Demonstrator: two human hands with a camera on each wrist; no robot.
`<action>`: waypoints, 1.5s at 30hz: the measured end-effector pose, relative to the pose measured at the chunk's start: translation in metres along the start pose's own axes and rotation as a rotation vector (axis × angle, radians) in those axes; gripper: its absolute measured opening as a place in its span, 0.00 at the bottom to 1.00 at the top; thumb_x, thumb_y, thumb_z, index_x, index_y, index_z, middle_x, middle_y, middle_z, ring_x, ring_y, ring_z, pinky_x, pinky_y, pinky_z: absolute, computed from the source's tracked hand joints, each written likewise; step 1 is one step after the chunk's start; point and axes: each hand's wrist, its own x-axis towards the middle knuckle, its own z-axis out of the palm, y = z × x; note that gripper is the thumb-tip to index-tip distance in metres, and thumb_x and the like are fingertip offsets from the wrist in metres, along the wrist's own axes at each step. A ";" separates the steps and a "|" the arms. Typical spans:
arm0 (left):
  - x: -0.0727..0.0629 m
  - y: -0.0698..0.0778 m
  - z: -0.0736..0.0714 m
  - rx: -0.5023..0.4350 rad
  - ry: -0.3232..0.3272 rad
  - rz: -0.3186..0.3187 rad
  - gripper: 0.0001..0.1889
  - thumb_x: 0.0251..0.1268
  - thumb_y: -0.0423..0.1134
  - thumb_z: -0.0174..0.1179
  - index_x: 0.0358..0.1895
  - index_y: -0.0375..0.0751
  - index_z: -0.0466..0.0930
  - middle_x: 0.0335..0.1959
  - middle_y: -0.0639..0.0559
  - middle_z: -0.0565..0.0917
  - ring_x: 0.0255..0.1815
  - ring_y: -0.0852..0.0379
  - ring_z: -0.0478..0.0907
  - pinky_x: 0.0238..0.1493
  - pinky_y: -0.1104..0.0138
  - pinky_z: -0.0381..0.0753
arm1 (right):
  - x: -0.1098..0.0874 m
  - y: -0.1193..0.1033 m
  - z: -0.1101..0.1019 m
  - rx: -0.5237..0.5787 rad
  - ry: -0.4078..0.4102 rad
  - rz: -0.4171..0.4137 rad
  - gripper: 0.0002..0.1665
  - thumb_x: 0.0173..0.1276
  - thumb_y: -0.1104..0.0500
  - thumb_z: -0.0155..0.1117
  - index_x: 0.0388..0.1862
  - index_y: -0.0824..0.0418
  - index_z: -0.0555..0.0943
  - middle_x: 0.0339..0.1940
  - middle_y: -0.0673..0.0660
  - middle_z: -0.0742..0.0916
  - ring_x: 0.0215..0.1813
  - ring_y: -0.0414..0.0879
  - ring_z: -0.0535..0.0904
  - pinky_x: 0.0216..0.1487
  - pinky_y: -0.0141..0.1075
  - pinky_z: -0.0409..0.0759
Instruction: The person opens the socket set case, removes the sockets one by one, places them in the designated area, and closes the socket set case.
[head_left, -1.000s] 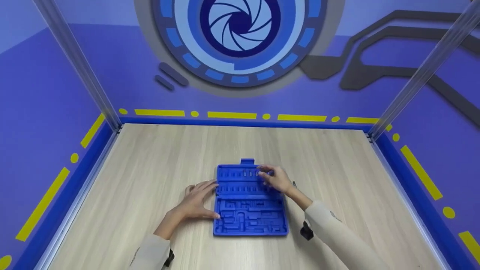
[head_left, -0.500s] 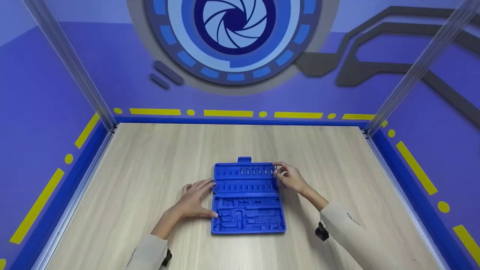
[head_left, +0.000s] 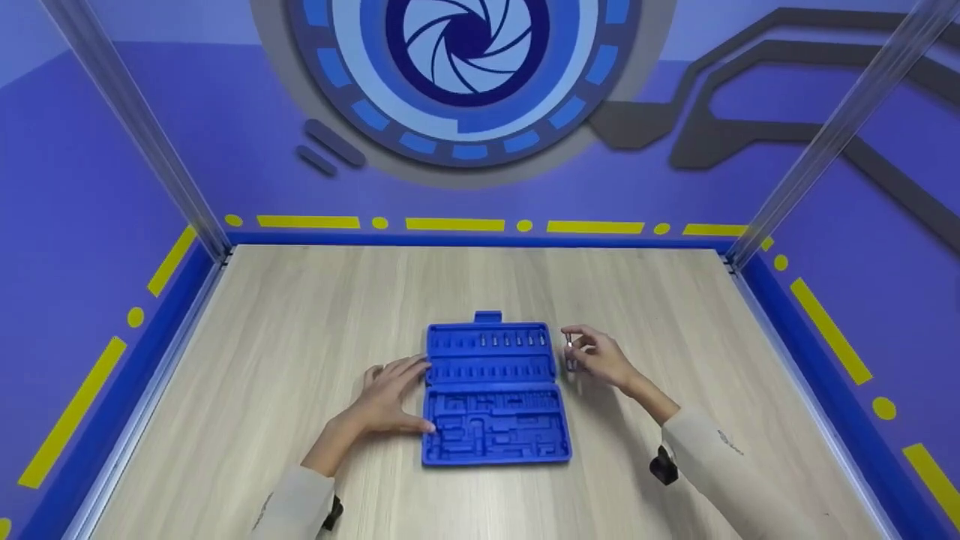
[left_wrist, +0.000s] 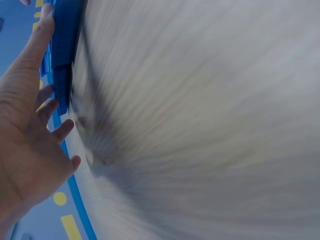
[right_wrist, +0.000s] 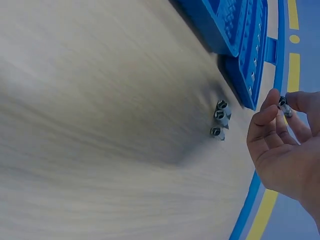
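An open blue moulded plastic case (head_left: 491,389) lies on the table, its recesses facing up. Several small metal sockets (head_left: 507,340) sit in the right part of its top row. My left hand (head_left: 388,401) rests against the case's left edge, fingers and thumb spread; the left wrist view shows the thumb (left_wrist: 46,22) along the blue side. Just right of the case, my right hand (head_left: 604,358) pinches a small metal socket (right_wrist: 284,106) between thumb and fingers. Below that hand, a few sockets (right_wrist: 220,117) stand close together on the table.
The light wood table (head_left: 322,300) stretches around the case. Blue walls with yellow dashes (head_left: 454,224) border it at the back and both sides. A latch tab (head_left: 488,316) sticks out from the case's far edge.
My right hand has moved right, from over the case's top row to beside the case, with a socket in its fingers. My left hand has stayed at the left edge.
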 end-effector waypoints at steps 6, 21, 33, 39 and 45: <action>0.000 0.000 -0.002 0.015 -0.005 -0.002 0.60 0.40 0.65 0.79 0.78 0.41 0.63 0.80 0.40 0.64 0.80 0.35 0.59 0.70 0.27 0.54 | -0.004 0.004 -0.009 0.063 -0.024 0.046 0.29 0.72 0.68 0.63 0.69 0.75 0.70 0.41 0.70 0.83 0.31 0.42 0.81 0.30 0.30 0.79; -0.002 -0.001 0.001 0.002 -0.006 0.010 0.61 0.41 0.67 0.78 0.78 0.41 0.62 0.80 0.39 0.63 0.80 0.33 0.59 0.69 0.25 0.52 | -0.012 0.024 -0.029 0.061 -0.031 0.082 0.30 0.72 0.67 0.64 0.70 0.76 0.69 0.41 0.66 0.84 0.32 0.44 0.84 0.29 0.30 0.79; -0.003 -0.001 -0.002 -0.003 -0.010 -0.007 0.61 0.41 0.66 0.78 0.79 0.42 0.61 0.81 0.41 0.62 0.81 0.34 0.58 0.71 0.25 0.49 | -0.015 0.043 -0.035 -0.064 -0.014 -0.019 0.27 0.68 0.71 0.66 0.65 0.78 0.73 0.45 0.74 0.82 0.36 0.45 0.82 0.32 0.25 0.77; -0.002 -0.002 -0.001 0.003 -0.008 -0.005 0.61 0.41 0.67 0.78 0.79 0.43 0.61 0.81 0.41 0.62 0.80 0.35 0.58 0.71 0.25 0.50 | -0.016 0.051 -0.030 -0.197 0.032 0.034 0.26 0.66 0.69 0.70 0.63 0.74 0.78 0.47 0.67 0.84 0.44 0.46 0.80 0.38 0.26 0.76; -0.001 -0.001 0.001 0.002 -0.001 0.004 0.60 0.41 0.65 0.79 0.79 0.42 0.62 0.81 0.40 0.63 0.80 0.33 0.58 0.70 0.25 0.51 | -0.016 0.057 -0.028 -0.273 -0.010 0.020 0.25 0.67 0.67 0.70 0.61 0.75 0.79 0.44 0.65 0.85 0.43 0.46 0.78 0.39 0.28 0.76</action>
